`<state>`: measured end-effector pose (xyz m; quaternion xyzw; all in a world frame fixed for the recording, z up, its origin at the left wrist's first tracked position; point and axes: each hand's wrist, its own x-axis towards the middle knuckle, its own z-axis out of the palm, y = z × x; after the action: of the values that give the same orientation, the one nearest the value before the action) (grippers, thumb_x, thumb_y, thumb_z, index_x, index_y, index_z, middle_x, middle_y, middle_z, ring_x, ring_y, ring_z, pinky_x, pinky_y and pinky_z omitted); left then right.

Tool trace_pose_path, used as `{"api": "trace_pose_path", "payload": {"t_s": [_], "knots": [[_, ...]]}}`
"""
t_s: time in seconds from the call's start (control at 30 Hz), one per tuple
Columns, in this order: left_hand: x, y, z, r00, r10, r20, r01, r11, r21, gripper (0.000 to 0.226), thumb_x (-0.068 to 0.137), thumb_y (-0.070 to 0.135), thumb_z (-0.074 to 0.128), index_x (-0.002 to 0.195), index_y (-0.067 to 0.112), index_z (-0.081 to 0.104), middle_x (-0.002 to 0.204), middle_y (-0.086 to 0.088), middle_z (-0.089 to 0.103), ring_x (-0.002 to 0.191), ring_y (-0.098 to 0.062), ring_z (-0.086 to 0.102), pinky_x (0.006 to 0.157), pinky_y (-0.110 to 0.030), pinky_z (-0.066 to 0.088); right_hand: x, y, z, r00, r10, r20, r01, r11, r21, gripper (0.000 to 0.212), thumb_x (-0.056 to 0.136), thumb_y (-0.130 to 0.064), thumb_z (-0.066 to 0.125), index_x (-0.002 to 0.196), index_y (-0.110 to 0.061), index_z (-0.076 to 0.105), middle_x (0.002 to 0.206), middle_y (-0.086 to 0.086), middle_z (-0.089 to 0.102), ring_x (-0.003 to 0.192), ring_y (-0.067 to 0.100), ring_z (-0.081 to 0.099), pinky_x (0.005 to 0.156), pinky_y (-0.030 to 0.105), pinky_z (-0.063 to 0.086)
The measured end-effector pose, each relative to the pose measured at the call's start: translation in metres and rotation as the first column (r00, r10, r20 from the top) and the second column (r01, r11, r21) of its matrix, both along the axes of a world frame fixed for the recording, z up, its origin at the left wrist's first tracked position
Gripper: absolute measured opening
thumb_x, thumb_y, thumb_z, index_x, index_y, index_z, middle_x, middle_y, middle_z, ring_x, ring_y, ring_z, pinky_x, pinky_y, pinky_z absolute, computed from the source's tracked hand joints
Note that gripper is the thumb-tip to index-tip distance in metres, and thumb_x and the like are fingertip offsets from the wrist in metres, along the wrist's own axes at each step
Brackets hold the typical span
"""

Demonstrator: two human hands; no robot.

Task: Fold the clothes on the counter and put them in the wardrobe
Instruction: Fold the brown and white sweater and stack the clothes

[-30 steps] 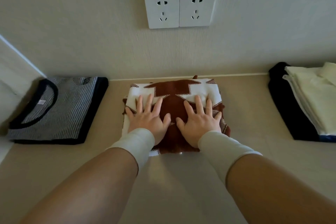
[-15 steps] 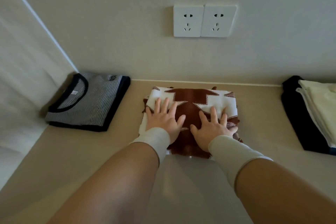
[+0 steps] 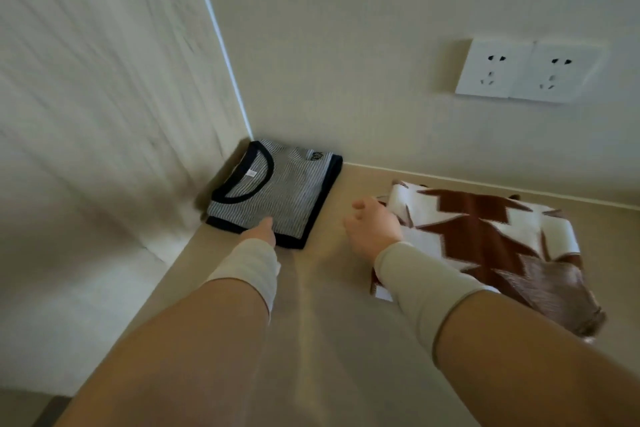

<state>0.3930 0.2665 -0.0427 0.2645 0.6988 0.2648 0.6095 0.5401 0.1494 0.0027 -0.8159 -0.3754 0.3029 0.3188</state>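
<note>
Since it is soft, light knit, the folded striped shirt (image 3: 273, 191) in the bench's (image 3: 322, 308) far left corner should be scooped from under its near edge, where the left hand (image 3: 261, 230) reaches; its fingers are hidden. Right hand (image 3: 372, 227) hovers relaxed and empty beside the brown-and-white sweater (image 3: 485, 243).

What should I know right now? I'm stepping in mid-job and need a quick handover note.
Left hand: on the near edge of the folded striped shirt in the corner; its fingers are hidden, so grip unclear.
Right hand: open, holding nothing, between the shirt and the folded brown and white sweater.
Done: both pieces lie folded on the counter.
Left: carry them to the wardrobe, which is not in view.
</note>
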Motion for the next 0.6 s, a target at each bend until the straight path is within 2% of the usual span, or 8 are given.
{"api": "trace_pose_path", "payload": {"t_s": [0.07, 0.17, 0.23, 0.3, 0.33, 0.4, 0.5, 0.6], "knots": [[-0.009, 0.022, -0.016, 0.996, 0.01, 0.092, -0.005, 0.998, -0.058, 0.062, 0.092, 0.041, 0.058, 0.145, 0.017, 0.038, 0.145, -0.013, 0.043, 0.13, -0.036, 0.045, 0.102, -0.052, 0.044, -0.014, 0.026, -0.018, 0.994, -0.056, -0.091, 0.048, 0.996, -0.081, 0.041, 0.097, -0.025, 0.05, 0.137, -0.014, 0.046, 0.13, 0.006, 0.055, 0.115, 0.024, 0.055, 0.089, 0.028, 0.043], [-0.007, 0.047, -0.034, 0.985, -0.071, 0.156, 0.074, 0.997, -0.014, 0.061, 0.09, 0.047, 0.054, 0.138, 0.01, 0.046, 0.141, -0.013, 0.05, 0.125, -0.033, 0.053, 0.094, -0.043, 0.05, -0.02, 0.045, -0.038, 0.98, -0.144, -0.134, 0.118, 0.975, -0.188, 0.046, 0.096, -0.027, 0.05, 0.14, -0.012, 0.044, 0.133, 0.007, 0.054, 0.118, 0.025, 0.054, 0.083, 0.026, 0.039], [-0.002, 0.065, -0.047, 0.984, -0.053, 0.168, 0.06, 0.998, -0.034, 0.07, 0.084, 0.051, 0.06, 0.139, 0.011, 0.044, 0.142, -0.014, 0.049, 0.126, -0.033, 0.051, 0.101, -0.045, 0.046, -0.023, 0.056, -0.047, 0.962, -0.221, -0.159, 0.182, 0.956, -0.23, 0.045, 0.096, -0.029, 0.049, 0.138, -0.011, 0.047, 0.132, 0.008, 0.055, 0.118, 0.026, 0.054, 0.087, 0.028, 0.041], [0.002, 0.068, -0.04, 0.976, 0.037, 0.213, -0.014, 0.994, -0.11, 0.071, 0.079, 0.047, 0.068, 0.137, 0.014, 0.044, 0.135, -0.014, 0.049, 0.122, -0.036, 0.049, 0.105, -0.048, 0.042, -0.026, 0.066, -0.052, 0.947, -0.266, -0.18, 0.219, 0.945, -0.244, 0.03, 0.095, -0.03, 0.048, 0.113, -0.011, 0.062, 0.119, 0.011, 0.06, 0.107, 0.028, 0.057, 0.093, 0.034, 0.045], [0.002, 0.069, -0.035, 0.967, 0.077, 0.245, -0.049, 0.992, -0.118, 0.06, 0.081, 0.04, 0.068, 0.13, 0.014, 0.046, 0.128, -0.014, 0.049, 0.116, -0.036, 0.05, 0.102, -0.048, 0.044, -0.028, 0.071, -0.054, 0.94, -0.279, -0.195, 0.229, 0.942, -0.244, 0.025, 0.094, -0.033, 0.048, 0.094, -0.013, 0.063, 0.109, 0.012, 0.061, 0.1, 0.029, 0.059, 0.094, 0.037, 0.048], [-0.005, 0.064, -0.027, 0.939, 0.141, 0.313, -0.105, 0.986, -0.13, 0.035, 0.087, 0.024, 0.061, 0.116, 0.012, 0.047, 0.116, -0.012, 0.049, 0.105, -0.031, 0.05, 0.091, -0.042, 0.05, -0.031, 0.081, -0.061, 0.899, -0.346, -0.269, 0.288, 0.929, -0.234, 0.039, 0.083, -0.048, 0.05, 0.091, -0.011, 0.062, 0.1, 0.01, 0.061, 0.099, 0.031, 0.062, 0.096, 0.043, 0.05], [-0.038, 0.054, -0.023, 0.928, 0.153, 0.34, -0.103, 0.982, -0.161, 0.034, 0.086, 0.011, 0.055, 0.12, 0.007, 0.052, 0.105, -0.01, 0.054, 0.095, -0.024, 0.054, 0.078, -0.033, 0.05, -0.032, 0.093, -0.064, 0.731, -0.522, -0.44, 0.484, 0.851, -0.205, 0.089, 0.056, -0.069, 0.05, 0.121, -0.008, 0.056, 0.102, 0.008, 0.061, 0.099, 0.032, 0.062, 0.096, 0.05, 0.049], [-0.084, 0.054, -0.025, 0.969, 0.08, 0.233, -0.034, 0.98, -0.195, 0.025, 0.087, 0.01, 0.052, 0.112, 0.008, 0.053, 0.101, -0.011, 0.058, 0.091, -0.025, 0.058, 0.081, -0.035, 0.051, -0.038, 0.106, -0.058, 0.616, -0.587, -0.526, 0.61, 0.777, -0.154, 0.106, 0.049, -0.072, 0.057, 0.134, -0.01, 0.045, 0.116, 0.007, 0.059, 0.101, 0.028, 0.06, 0.097, 0.048, 0.049]]}}
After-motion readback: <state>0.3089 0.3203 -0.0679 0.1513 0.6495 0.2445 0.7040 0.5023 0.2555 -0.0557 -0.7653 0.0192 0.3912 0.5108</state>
